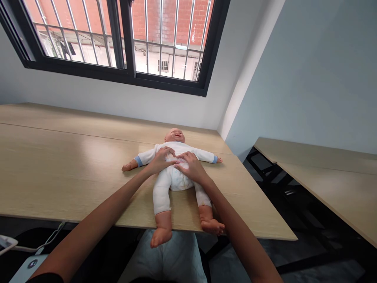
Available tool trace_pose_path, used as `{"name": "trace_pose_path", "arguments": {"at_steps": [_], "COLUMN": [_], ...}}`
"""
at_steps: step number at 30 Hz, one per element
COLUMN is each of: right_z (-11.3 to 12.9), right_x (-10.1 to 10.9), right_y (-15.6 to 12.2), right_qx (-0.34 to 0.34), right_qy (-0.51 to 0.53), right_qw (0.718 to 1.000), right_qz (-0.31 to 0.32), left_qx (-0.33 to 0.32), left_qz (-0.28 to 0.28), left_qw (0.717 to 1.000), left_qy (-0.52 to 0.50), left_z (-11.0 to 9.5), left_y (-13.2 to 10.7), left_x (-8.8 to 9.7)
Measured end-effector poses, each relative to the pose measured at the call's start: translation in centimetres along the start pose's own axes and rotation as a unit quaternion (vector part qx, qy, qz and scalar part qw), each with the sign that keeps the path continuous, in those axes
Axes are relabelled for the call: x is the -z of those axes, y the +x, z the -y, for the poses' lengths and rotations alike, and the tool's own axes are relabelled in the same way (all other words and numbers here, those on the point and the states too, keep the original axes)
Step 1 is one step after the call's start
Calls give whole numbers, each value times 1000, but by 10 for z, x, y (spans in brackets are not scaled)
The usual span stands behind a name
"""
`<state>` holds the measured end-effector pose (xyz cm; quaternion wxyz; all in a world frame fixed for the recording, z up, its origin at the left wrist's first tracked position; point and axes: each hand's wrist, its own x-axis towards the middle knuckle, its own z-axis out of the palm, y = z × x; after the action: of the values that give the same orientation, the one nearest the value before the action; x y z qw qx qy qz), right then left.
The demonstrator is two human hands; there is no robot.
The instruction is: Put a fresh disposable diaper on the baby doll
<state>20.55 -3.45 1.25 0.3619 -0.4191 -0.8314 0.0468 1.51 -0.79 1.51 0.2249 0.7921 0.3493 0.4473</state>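
1. Doll [182, 181], in the head view: it lies face up on the pale wooden table [88, 177], head [174, 135] toward twelve o'clock and legs toward six, with one bare foot [161, 237] reaching past the table's near edge. Its arms spread toward nine and three, ending in blue cuffs [139, 160].
2. Both hands meet over its waist. The left hand [161, 161] comes in from seven o'clock and the right hand [192, 168] from five, the thumbs and forefingers curved toward each other at the middle of the belly.
3. Each hand is rounded, thumb set off from the fingers; the tips are small and crowded here, so one cannot tell whether they pinch cloth or merely rest on it.
4. By its look, the doll should be fairly light, with stiff, smooth head, hands and feet, and a softer padded feel under the white clothing. The bare parts may slip a little; the cloth should give better friction. Lifting would be steadiest with one palm beneath the head and shoulders, the other under the seat, rather than by a limb.
5. At three o'clock stands a second table [338, 173].
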Motion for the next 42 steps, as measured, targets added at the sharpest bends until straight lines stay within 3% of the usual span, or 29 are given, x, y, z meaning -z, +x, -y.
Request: {"name": "trace_pose_path", "arguments": {"at_steps": [7, 25, 42], "right_z": [4, 5, 3], "right_x": [4, 5, 2], "right_y": [1, 0, 0], "right_qx": [14, 16, 16], "right_qy": [0, -32, -24], "right_qw": [1000, 999, 999], "right_qz": [11, 37, 16], "left_qx": [-1, 6, 8], "left_qz": [0, 13, 13], "left_qw": [1000, 1000, 1000], "left_qy": [-4, -4, 2], "left_z": [7, 3, 6], "left_y": [2, -1, 0], "left_x": [-1, 0, 0]}}
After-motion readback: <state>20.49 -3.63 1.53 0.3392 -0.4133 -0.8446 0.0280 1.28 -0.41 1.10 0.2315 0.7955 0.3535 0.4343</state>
